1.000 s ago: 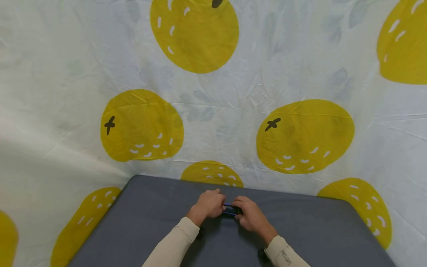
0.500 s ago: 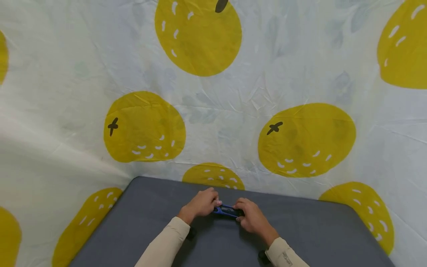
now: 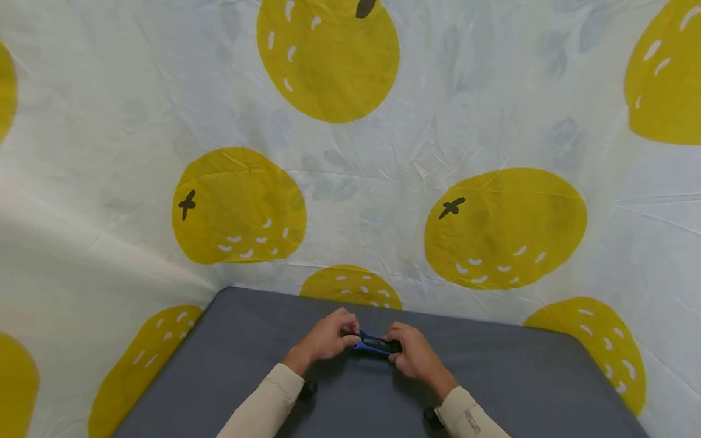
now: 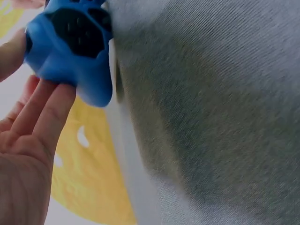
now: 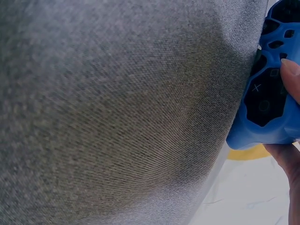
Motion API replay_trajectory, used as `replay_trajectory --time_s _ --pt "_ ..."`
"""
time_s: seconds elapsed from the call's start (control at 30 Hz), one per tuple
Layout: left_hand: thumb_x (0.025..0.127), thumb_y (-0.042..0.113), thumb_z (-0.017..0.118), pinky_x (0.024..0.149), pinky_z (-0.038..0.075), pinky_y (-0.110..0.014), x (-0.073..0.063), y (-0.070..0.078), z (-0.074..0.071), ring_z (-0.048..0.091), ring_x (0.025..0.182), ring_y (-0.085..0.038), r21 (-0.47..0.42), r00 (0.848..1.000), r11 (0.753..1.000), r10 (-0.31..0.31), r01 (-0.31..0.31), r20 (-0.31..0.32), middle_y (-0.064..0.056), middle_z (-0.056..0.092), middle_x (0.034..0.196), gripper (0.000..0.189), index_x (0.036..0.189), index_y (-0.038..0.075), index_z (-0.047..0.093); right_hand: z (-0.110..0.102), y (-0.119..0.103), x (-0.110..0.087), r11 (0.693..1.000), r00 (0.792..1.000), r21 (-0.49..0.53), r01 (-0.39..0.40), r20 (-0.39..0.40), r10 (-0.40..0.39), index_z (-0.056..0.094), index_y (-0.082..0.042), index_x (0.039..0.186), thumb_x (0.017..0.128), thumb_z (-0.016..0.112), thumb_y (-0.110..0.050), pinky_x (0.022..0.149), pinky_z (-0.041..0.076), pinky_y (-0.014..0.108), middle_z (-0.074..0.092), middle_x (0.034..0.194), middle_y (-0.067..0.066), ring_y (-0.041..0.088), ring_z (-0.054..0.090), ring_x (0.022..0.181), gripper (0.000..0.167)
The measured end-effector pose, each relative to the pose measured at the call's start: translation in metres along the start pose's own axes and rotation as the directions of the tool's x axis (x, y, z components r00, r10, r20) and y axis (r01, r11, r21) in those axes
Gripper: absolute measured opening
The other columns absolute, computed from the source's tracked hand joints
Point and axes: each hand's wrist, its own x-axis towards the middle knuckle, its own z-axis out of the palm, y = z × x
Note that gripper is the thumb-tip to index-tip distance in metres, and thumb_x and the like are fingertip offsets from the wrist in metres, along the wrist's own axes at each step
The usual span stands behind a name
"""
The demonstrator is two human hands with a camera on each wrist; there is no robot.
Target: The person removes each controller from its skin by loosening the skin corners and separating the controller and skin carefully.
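A black game controller [image 3: 378,345] with a blue cover is held between both hands above the grey surface. My left hand [image 3: 328,336] grips its left end; in the left wrist view the thumb [image 4: 9,56] is on one side and the fingers [image 4: 44,110] are under the blue casing [image 4: 65,70]. My right hand [image 3: 416,356] grips the right end, its thumb [image 5: 293,79] over the face near the square and X buttons [image 5: 262,89], with fingers behind. In the head view, the hands hide both ends of the controller.
The dark grey cloth-covered table [image 3: 246,353] lies beneath the hands. A white curtain [image 3: 361,231] with large yellow fruit prints hangs behind it and at both sides. Dark wrist devices show at the left cuff [image 3: 308,391] and the right cuff [image 3: 432,418].
My left hand has moved leftward from the controller's middle to its left end, uncovering more of the blue cover. My right hand stays at the right end. The head view has shifted slightly.
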Motion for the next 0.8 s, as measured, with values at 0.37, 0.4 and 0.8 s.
replay_trajectory --time_s 0.37,0.4,0.8 --pt "0.094 0.040 0.077 0.066 0.040 -0.023 0.002 0.018 0.014 0.045 0.073 -0.009 0.250 1.000 0.968 -0.007 0.007 0.001 0.002 0.049 0.115 0.010 0.099 0.031 0.079 0.001 -0.003 0.001 0.999 0.999 -0.001 -0.039 0.022 0.039 0.079 -0.011 0.101 0.075 0.085 0.004 0.085 0.060 0.041 0.068 0.098 -0.004 0.020 0.068 0.093 0.030" --pt "0.094 0.039 0.078 0.064 0.038 -0.023 0.002 0.019 0.015 0.044 0.070 -0.009 0.271 1.000 0.963 -0.007 0.008 -0.005 0.003 0.048 0.113 0.008 0.097 0.031 0.078 0.001 -0.003 0.001 0.999 0.999 -0.002 -0.038 0.023 0.038 0.079 -0.011 0.101 0.076 0.084 0.004 0.085 0.060 0.041 0.068 0.098 -0.004 0.020 0.068 0.093 0.030" --pt "0.100 0.028 0.071 0.066 0.039 -0.022 -0.004 0.011 0.015 0.044 0.070 -0.006 0.140 0.998 0.990 -0.010 0.017 -0.055 0.005 0.039 0.098 0.013 0.087 0.023 0.070 -0.003 -0.003 0.003 0.999 0.998 -0.005 -0.041 0.047 0.042 0.080 -0.010 0.104 0.078 0.085 0.001 0.086 0.060 0.042 0.067 0.098 -0.003 0.020 0.068 0.092 0.028"
